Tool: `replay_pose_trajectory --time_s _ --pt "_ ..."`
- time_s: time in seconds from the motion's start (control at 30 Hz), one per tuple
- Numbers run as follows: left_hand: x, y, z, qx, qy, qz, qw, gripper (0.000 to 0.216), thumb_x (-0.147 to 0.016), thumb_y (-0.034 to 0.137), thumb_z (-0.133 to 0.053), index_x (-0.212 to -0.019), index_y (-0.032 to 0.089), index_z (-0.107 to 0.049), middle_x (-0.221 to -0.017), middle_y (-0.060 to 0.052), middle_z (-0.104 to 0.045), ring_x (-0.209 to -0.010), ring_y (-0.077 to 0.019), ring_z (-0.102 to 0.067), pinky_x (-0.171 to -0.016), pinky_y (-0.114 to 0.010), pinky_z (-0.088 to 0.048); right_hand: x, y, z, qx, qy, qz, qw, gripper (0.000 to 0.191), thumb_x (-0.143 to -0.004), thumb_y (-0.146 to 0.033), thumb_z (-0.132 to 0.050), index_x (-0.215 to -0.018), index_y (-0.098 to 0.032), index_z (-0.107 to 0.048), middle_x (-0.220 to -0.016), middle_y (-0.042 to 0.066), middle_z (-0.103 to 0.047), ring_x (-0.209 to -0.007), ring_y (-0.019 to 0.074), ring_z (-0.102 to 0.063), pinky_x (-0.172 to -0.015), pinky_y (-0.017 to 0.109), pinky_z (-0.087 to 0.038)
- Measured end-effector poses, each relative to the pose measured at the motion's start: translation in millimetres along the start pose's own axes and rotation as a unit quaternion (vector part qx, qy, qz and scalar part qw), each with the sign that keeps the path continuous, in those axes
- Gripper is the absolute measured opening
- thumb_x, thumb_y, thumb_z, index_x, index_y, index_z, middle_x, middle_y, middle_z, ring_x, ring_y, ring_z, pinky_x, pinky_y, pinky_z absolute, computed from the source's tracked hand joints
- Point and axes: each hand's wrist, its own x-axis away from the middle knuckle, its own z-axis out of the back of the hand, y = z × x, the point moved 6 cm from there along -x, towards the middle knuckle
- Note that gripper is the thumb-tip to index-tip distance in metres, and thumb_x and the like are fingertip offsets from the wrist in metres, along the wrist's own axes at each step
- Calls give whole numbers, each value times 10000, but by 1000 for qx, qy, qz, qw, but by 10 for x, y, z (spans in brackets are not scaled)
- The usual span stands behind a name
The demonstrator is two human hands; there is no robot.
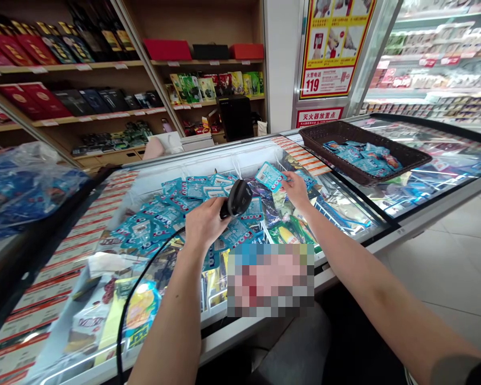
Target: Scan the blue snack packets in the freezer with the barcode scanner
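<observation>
My left hand (204, 223) is wrapped round a black handheld barcode scanner (239, 198), its head tilted up to the right and its cable trailing down past my forearm. Between the fingers of my right hand (296, 190) is a flat light-blue packet (269, 176), with a white barcode patch facing up. The packet is to the right of the scanner, apart from it. Below both hands, many similar blue packets (196, 188) lie in a loose heap on the chest freezer (104, 230).
A brown woven basket (409, 155) with more packets stands on the freezer at the right. Bagged goods (92, 315) lie inside the freezer. A clear plastic bag (20, 182) is at the left. Shelves (144, 63) of bottles and boxes stand behind.
</observation>
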Motion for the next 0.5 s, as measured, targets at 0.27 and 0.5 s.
replay_pose_trajectory --time_s 0.27,0.5 --pt "-3 69 18 19 -8 -17 1000 311 -835 386 -513 -1105 261 -605 -1037 -18 -690 -919 -207 -643 -601 -283 -375 15 -62 -20 -42 -8 -3 999 306 -802 -314 -525 -1083 -209 -588 -962 42 -634 -714 141 -631 -568 299 -602" --pt "-4 85 -1 16 -11 -32 999 281 -833 384 -511 -1065 258 -609 -1004 -16 -691 -889 -211 -646 -583 -287 -360 34 -106 -18 -58 -11 -3 998 285 -789 -294 -527 -1051 -199 -591 -913 41 -611 -681 139 -615 -528 287 -593"
